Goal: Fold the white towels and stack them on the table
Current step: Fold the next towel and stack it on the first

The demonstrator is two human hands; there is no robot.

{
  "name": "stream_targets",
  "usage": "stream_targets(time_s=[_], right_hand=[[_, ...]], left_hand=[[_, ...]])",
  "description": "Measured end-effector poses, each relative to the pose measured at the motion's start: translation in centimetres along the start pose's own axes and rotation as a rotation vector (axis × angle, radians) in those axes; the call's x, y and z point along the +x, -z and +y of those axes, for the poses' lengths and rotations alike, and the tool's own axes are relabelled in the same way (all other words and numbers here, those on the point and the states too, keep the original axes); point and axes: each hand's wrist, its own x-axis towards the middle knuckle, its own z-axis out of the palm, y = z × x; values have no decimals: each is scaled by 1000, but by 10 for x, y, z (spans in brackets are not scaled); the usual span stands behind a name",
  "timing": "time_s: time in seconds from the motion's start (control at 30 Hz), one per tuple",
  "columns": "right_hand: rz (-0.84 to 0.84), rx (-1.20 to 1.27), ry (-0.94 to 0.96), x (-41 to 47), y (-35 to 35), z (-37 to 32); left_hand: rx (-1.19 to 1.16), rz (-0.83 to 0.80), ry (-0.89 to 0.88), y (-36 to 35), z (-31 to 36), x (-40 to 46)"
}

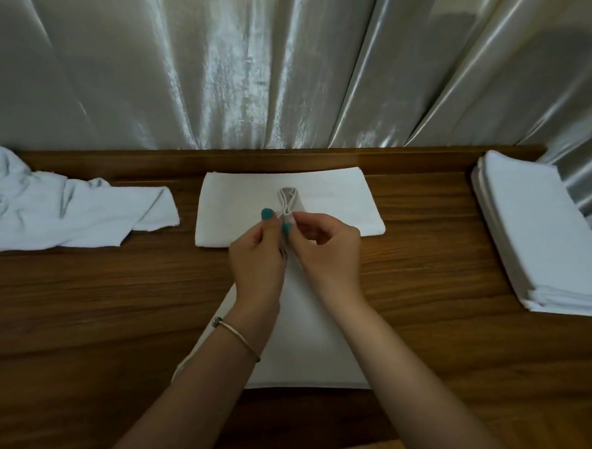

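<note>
White towel in hand (pixel 303 326): left hand (pixel 257 256) and right hand (pixel 327 247) are each pinching its raised corners together, grip narrow. Folded stack (pixel 538 235) is waiting on bench (pixel 81 299); crumpled pile (pixel 51 207) is still lying unfolded.

The crumpled towel (pixel 51 203) runs off the left edge, and the stack of folded towels (pixel 538 235) is cut by the right edge, its layers too fine to count. Both hands, the left hand (pixel 257 253) and the right hand (pixel 327 251), and their forearms hide much of the held towel (pixel 310 340), including where their grip meets its corners. The folded towel (pixel 336 199) behind is partly covered too.
</note>
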Motion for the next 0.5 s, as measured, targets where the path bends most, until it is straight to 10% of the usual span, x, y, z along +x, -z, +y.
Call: stream_targets(time_s=[0.5], right_hand=[[-141,-81,174,-34,0,1]], left_hand=[[-37,-116,-45,20,4,-11]])
